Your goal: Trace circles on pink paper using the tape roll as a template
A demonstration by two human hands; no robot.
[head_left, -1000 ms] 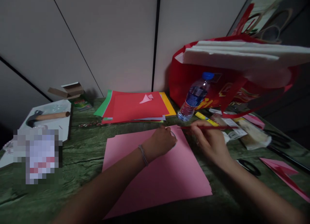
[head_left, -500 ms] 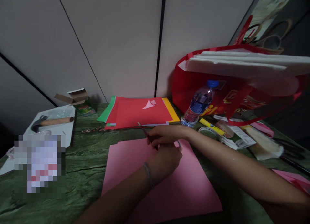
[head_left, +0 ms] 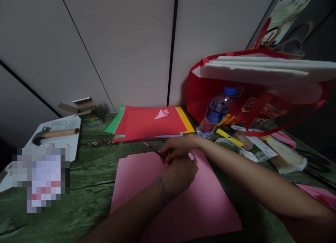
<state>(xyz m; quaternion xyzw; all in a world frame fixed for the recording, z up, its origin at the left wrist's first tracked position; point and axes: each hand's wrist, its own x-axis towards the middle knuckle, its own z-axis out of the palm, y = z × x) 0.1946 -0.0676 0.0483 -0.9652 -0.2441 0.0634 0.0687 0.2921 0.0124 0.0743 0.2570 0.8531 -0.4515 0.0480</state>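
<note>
A sheet of pink paper (head_left: 202,204) lies on the table under both hands. My right hand (head_left: 180,146) is closed round a pencil (head_left: 153,149), whose free end points up and to the left. My left hand (head_left: 178,174), with a thin cord at the wrist, is closed over the paper in front of the right hand. Beside its fingertips shows a pale curved edge (head_left: 193,154) of some thing, mostly hidden by the hands. The pencil's writing end is out of sight behind the fingers.
Coloured paper sheets (head_left: 154,125) with a small pink scrap (head_left: 162,113) lie behind. A water bottle (head_left: 216,111) stands by a red bag (head_left: 252,103). A yellow glue stick (head_left: 229,138) lies right. A hammer (head_left: 60,132) rests on a white board (head_left: 75,145) at left.
The pencil's free end has swung down and a little to the left as my right hand tilts it. My left hand stays nearly in place over the pink paper.
</note>
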